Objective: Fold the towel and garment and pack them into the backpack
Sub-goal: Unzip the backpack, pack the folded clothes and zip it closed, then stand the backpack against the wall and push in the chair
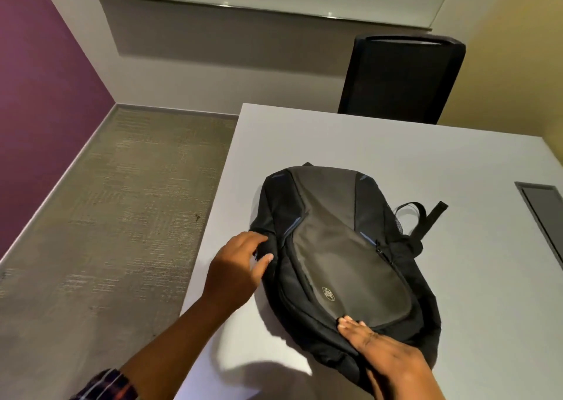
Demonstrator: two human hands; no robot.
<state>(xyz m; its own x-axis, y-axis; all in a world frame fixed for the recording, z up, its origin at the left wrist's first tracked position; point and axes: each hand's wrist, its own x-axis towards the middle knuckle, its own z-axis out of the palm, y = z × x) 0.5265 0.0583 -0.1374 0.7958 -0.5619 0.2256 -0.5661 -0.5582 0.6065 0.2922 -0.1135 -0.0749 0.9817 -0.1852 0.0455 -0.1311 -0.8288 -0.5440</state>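
While the black and grey fabric backpack is lying flat on the white table, your left hand is pinching its side edge at nine o'clock. Your right hand is pressing flat-fingered at five o'clock, grasping nothing. You are best pinning that end while drawing the zip. The compartments are looking zipped, hiding any contents; towel and garment are not showing.

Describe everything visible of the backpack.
The backpack is black and dark grey fabric with blue trim, a pale round logo and a closed front zipper. It lies front up on the grey table, straps poking out right. The left hand grips its side edge; the right hand presses flat on its near end.
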